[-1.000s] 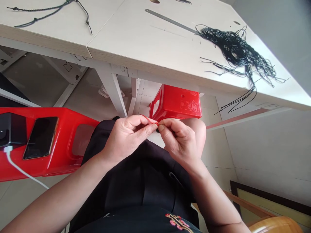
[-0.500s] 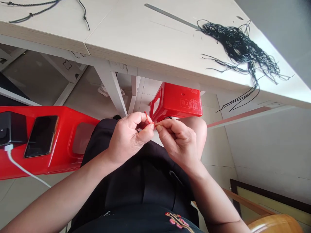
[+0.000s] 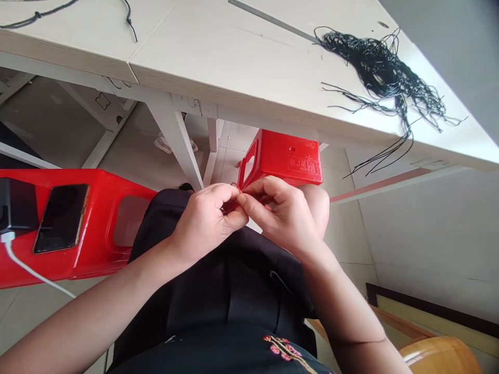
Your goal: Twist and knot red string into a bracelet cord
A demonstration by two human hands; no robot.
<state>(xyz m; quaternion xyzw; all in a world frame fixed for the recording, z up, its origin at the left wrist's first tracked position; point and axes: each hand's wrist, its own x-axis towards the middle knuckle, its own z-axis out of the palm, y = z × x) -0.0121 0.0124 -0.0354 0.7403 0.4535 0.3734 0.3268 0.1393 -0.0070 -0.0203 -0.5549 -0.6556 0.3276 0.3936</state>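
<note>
Above my lap, my left hand (image 3: 208, 218) and my right hand (image 3: 278, 210) meet at their fingertips. Between them is a thin red cord (image 3: 239, 190), of which only a short bit shows; the rest is hidden by the fingers. My left thumb and index finger pinch it from the left. From the right, my right thumb and index finger press on the same spot, the thumb touching the left fingers.
A white table (image 3: 218, 62) spans the far side, bearing a tangled bundle of black cords (image 3: 382, 67), a flat metal strip (image 3: 268, 19) and braided black cord (image 3: 39, 15). Left, a red stool (image 3: 97, 208) holds a phone (image 3: 62, 218) and black box (image 3: 19, 205). Another red stool (image 3: 288, 156) stands ahead.
My right hand has shifted left and its fingers now overlap the left fingertips. The red loop that stood up above the left thumb is now mostly hidden. The view has moved slightly.
</note>
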